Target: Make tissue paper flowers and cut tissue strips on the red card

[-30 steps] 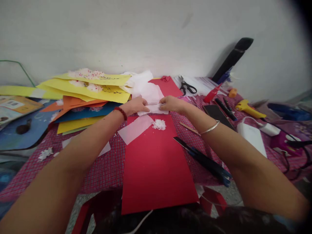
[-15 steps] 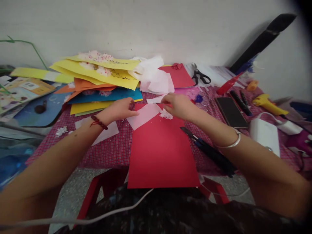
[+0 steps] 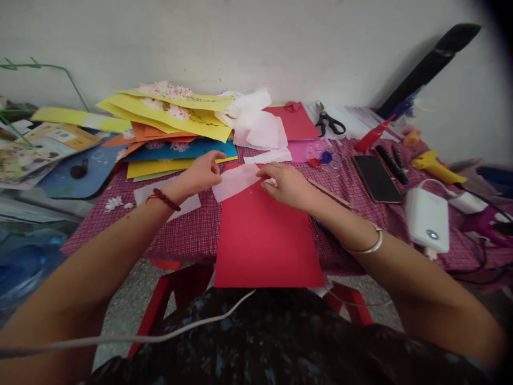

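My left hand (image 3: 200, 174) hovers at the left edge of a thin white tissue sheet (image 3: 236, 182), index finger stretched out and thumb apart, with nothing visible in it. That sheet lies across the top left corner of a red sheet of paper (image 3: 268, 240). My right hand (image 3: 286, 184) is over the top of the red paper, its fingers curled round a small clump of white paper bits (image 3: 270, 182), mostly hidden. The fingertips are close to the tissue's right edge. Beyond them lies a folded white tissue strip (image 3: 268, 156). Another tissue piece (image 3: 184, 211) is partly under my left wrist.
Yellow sheets with paper blossoms (image 3: 164, 109) are stacked at the back left. White scraps (image 3: 114, 203) lie on the checked cloth (image 3: 176, 240). Scissors (image 3: 331, 123), a phone (image 3: 377, 179), a power bank (image 3: 427, 219) and a yellow glue gun (image 3: 438, 167) are at right.
My right hand has come nearer from the tissue strip and covers the white clump. My left hand has drawn slightly back from the tissue sheet, which has turned a little. The view has shifted.
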